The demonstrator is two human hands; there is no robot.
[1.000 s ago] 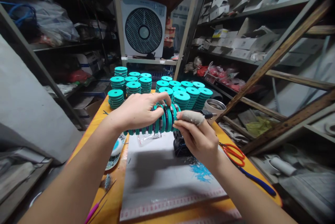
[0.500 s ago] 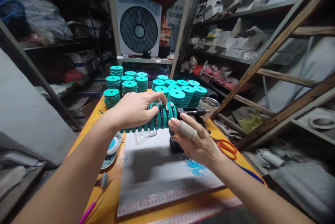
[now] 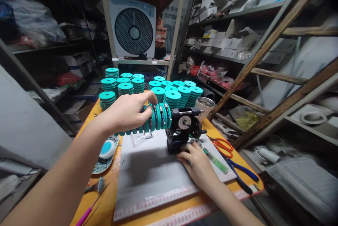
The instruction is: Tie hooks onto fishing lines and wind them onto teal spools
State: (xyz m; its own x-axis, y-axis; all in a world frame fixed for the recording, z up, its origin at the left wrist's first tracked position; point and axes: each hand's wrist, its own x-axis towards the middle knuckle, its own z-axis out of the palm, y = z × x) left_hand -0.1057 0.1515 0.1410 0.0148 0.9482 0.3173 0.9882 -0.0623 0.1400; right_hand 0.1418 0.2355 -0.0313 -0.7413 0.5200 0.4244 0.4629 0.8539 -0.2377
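Observation:
My left hand (image 3: 132, 111) is closed from above around a sideways row of teal spools (image 3: 164, 116), thin discs with dark and shiny bits between them. The row's right end meets a small black hand-cranked machine (image 3: 175, 141) with a round dial (image 3: 184, 122) and gears. My right hand (image 3: 196, 161) is down on the white board (image 3: 148, 180), beside the machine's base. Its fingers are curled in, the tips partly hidden, and what they hold cannot be made out. A small round metal dish (image 3: 196, 143) lies just beyond these fingers.
Stacks of teal spools (image 3: 172, 98) stand at the back, near a metal cup (image 3: 205, 106). To the right lie orange-handled scissors (image 3: 223, 147), blue-handled pliers (image 3: 243, 171) and a green tube (image 3: 216, 162). At left are a patterned plate (image 3: 101, 165) and a pink-handled hook (image 3: 85, 216).
My right hand has left the spools' right end and dropped to the board by the machine, baring the dial. The blue strands there no longer show. My left hand keeps its grip.

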